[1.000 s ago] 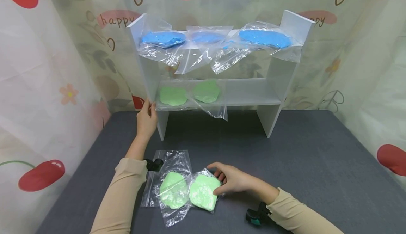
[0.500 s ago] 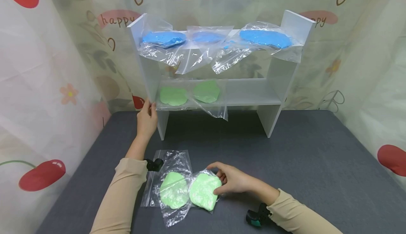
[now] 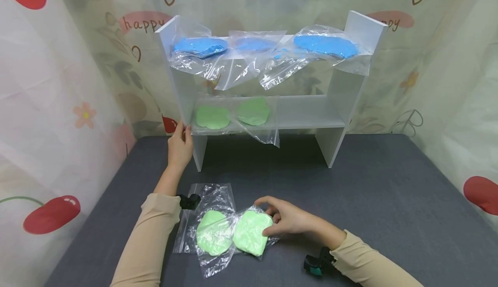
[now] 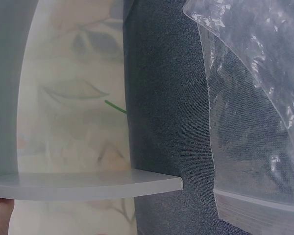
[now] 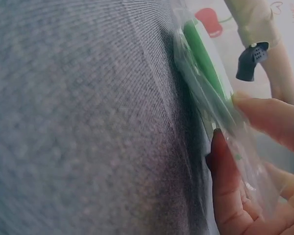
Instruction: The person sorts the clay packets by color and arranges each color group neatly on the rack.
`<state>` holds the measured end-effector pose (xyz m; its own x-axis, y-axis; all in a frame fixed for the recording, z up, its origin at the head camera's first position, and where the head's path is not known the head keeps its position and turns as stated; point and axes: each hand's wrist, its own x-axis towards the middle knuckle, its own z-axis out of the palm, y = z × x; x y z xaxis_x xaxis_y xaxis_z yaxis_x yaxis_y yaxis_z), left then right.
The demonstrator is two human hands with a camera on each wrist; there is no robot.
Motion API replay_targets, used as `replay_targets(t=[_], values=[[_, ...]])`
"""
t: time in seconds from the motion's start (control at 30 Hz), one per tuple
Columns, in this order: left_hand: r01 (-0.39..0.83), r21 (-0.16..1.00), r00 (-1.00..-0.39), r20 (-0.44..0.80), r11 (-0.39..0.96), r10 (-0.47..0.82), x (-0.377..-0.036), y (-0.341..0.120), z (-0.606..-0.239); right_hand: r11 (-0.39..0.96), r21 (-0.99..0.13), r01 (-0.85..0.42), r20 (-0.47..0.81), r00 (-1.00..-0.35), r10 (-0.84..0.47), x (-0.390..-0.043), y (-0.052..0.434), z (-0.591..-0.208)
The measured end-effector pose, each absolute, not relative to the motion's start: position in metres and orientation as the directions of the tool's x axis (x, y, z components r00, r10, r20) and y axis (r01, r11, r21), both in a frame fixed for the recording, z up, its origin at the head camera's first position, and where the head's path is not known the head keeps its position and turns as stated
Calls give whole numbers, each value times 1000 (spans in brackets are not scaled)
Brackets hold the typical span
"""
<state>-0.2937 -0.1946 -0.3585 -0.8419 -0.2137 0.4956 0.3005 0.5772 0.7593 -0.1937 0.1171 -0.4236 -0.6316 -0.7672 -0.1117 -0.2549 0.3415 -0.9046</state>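
left hand point(image 4: 0, 213) — mostly off-frame

A makeshift recording booth: cherry-print curtains point(image 3: 58, 84) enclose a grey table point(image 3: 389, 200).

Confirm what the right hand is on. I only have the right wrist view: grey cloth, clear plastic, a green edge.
Observer: The right hand pinches the clear plastic bag of flat pale green dough on the grey table cover.
Operator: Only one of those down there?
Observer: No, a second clear bag with a green dough disc lies left of it, the two overlapping.
Operator: Left hand?
Observer: The left hand grips the left side panel of the white two-tier shelf.
Operator: Shelf loaded?
Observer: Bags of blue dough on top, bagged green discs on the lower tier.
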Motion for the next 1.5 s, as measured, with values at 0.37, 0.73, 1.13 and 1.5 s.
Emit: replay_targets(t=[0.37,0.73,1.13,1.5], values=[[294,755,-840,497,587,-218,-294,-194,-357,312,-909,-277,-107,-570,-815,-196,120,-424],[297,754,-838,500,586,-218,-294,-194,-357,268,-919,-289,-65,-560,-826,-195,123,-422],[307,756,-833,507,579,-220,-294,-194,-357,249,-928,-278,-35,-599,-800,-195,124,-415],[307,761,-837,502,572,-218,-293,-194,-357,224,-919,-323,26,-619,-785,-197,128,-407]])
